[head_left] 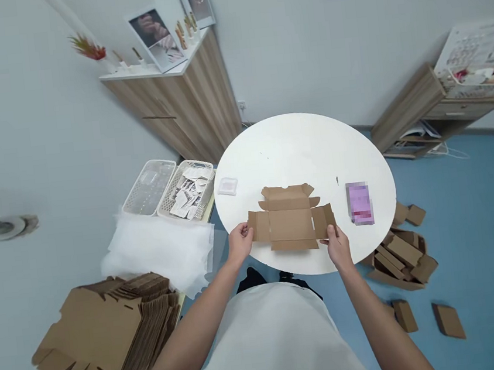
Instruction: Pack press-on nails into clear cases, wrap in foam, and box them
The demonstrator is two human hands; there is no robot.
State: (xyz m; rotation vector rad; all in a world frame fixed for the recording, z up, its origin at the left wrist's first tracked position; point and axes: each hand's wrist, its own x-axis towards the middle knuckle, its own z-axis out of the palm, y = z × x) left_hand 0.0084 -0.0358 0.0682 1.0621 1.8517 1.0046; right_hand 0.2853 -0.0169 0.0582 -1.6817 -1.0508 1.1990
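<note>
Flat, creased cardboard blank (291, 225) at about six o'clock on the white oval desk (296, 144). The left hand (241, 243) pinches its left side flap; the right hand (339, 247) grips the opposite flap. An even, light grip at matching heights should keep the panels square and folds true. Beside the desk at nine o'clock, a white basket (200, 163) holds printed paper slips (185, 197); at four, an open carton (396, 282) holds small brown boxes (406, 249).

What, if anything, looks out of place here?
Small cardboard boxes lie loose on the floor outside the heaped carton, right of the table; perhaps spilled. The purple item looks pixelated.
</note>
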